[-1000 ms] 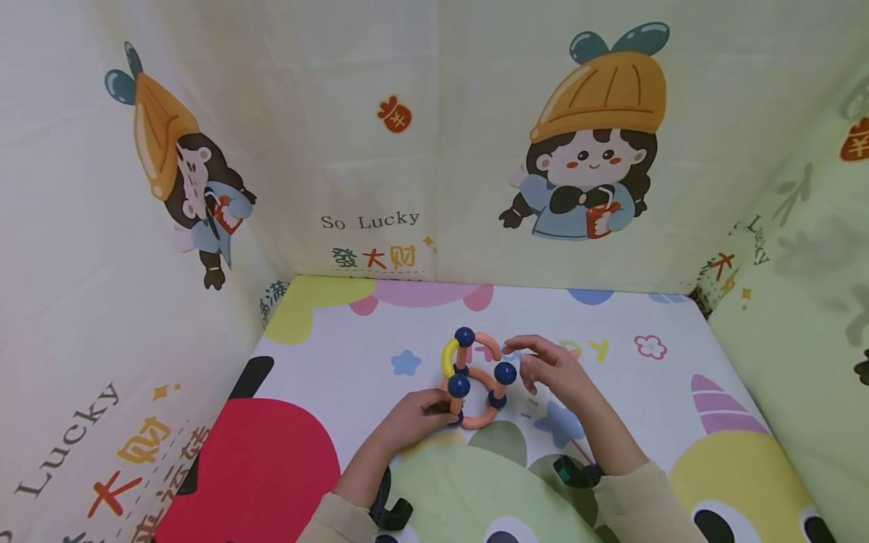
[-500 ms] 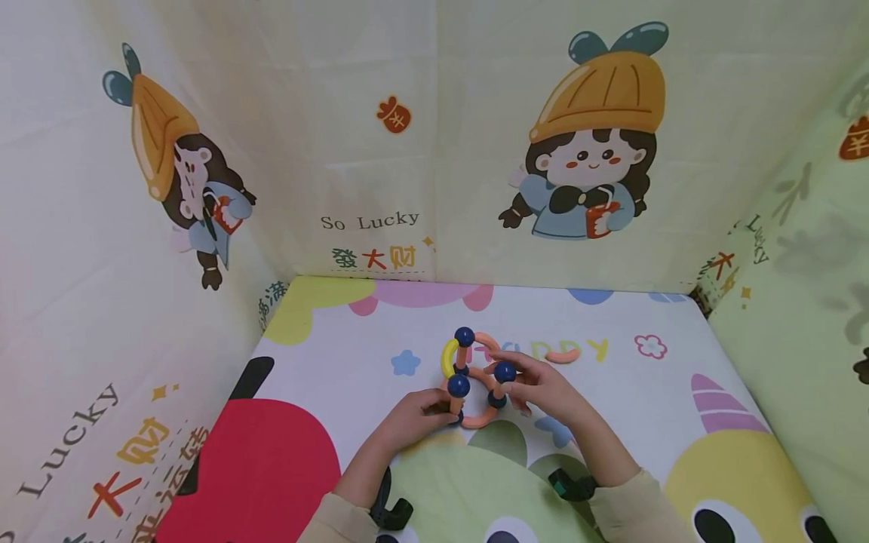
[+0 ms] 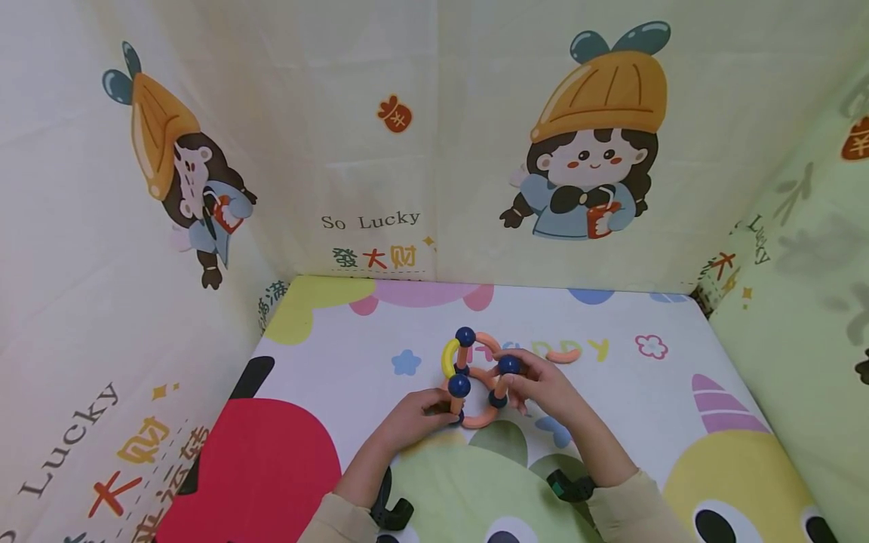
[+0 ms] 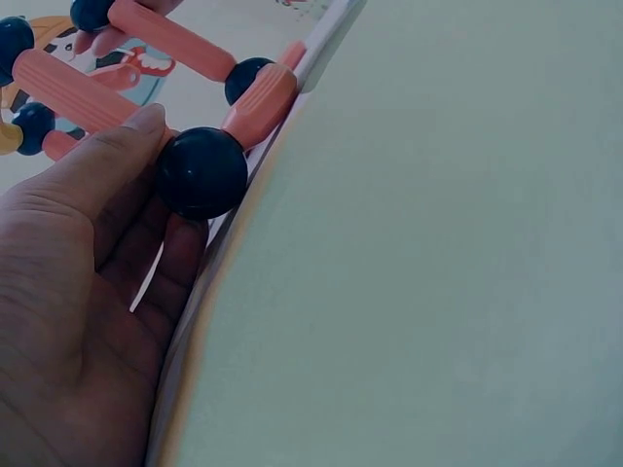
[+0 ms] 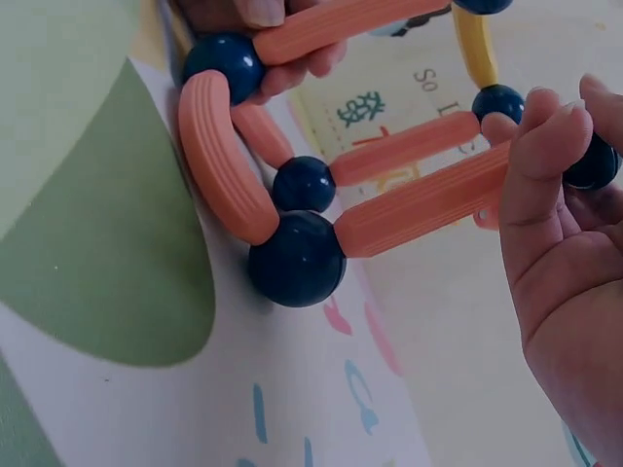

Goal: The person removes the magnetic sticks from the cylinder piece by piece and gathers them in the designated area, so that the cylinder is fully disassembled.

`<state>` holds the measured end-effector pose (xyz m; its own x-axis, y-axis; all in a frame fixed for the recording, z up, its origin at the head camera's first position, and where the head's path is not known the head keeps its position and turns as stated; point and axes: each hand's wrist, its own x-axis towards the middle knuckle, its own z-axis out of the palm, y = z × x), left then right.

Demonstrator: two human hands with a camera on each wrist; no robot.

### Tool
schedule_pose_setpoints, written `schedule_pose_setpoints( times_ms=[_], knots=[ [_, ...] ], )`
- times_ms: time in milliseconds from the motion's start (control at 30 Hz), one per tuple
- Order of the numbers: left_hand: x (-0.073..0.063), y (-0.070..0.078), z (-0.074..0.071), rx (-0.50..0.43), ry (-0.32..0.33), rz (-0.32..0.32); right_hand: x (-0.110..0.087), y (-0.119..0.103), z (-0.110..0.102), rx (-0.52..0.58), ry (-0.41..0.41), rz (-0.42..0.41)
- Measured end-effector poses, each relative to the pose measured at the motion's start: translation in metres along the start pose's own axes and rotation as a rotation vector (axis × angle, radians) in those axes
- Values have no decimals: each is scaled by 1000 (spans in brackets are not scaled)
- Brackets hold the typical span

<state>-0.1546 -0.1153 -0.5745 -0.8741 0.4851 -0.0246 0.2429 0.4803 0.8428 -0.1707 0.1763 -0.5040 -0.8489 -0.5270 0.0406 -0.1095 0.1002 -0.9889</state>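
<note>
A magnetic rod-and-ball frame stands on the table, with curved coral rods [image 3: 480, 417] between navy balls at its base. Upright coral rods [image 5: 428, 199] carry further navy balls, and a yellow curved rod [image 3: 449, 357] joins the top at the left. My left hand [image 3: 417, 416] pinches the near-left upright low down, close to its bottom ball [image 4: 202, 173]. At the right upright, my right hand [image 3: 551, 386] holds the top ball [image 3: 508, 365] between thumb and fingers. That ball is partly hidden behind the fingers in the right wrist view.
A loose coral curved rod [image 3: 563, 356] lies on the table behind my right hand. The printed tabletop [image 3: 366, 339] is enclosed by fabric walls [image 3: 468, 166] at the back and both sides.
My right hand has moved left from beside the frame to the right upright's top ball, which has risen slightly. The loose curved rod came fully into view. My left hand stays put.
</note>
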Motion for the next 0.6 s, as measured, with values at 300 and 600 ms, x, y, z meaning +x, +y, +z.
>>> schedule_pose_setpoints(
  times_ms=[300,600],
  knots=[
    [0,-2,0,3,5,17,-2,1,-3,-9,41,17],
    [0,-2,1,-6,5,8,0,-1,-1,28,26,-24]
  ],
)
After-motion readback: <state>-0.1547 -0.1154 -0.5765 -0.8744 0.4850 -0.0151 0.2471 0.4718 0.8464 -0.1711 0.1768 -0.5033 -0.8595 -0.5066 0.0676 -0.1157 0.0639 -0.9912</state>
